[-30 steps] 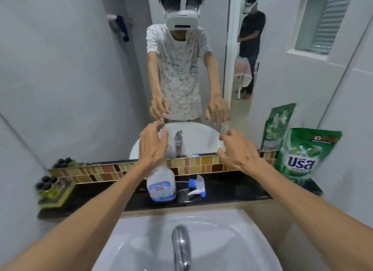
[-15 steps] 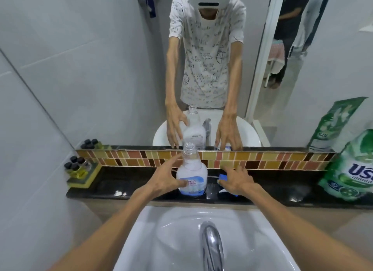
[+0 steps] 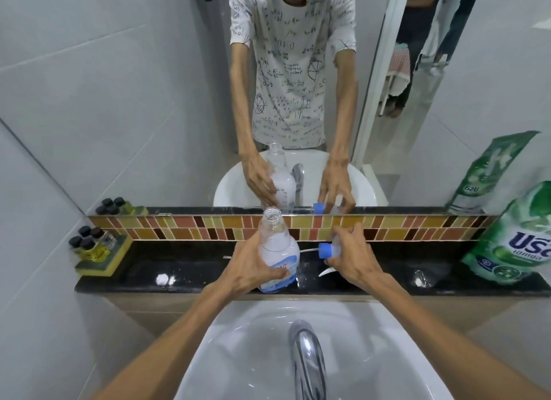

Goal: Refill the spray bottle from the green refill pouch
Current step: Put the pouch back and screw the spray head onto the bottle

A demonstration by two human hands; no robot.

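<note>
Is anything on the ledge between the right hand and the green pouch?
Nothing visible. The right hand holds the sprayer head; bare black ledge runs from there to the pouch.

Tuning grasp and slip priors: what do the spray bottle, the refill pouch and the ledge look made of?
Spray bottle: clear, glossy plastic; the tiles show through its open neck. It stands in the left hand's grip.
Refill pouch: flexible printed film, probably plastic laminate; it creases and shines.
Ledge: polished black stone, perhaps granite; it mirrors lights. Could be a synthetic lookalike.
</note>
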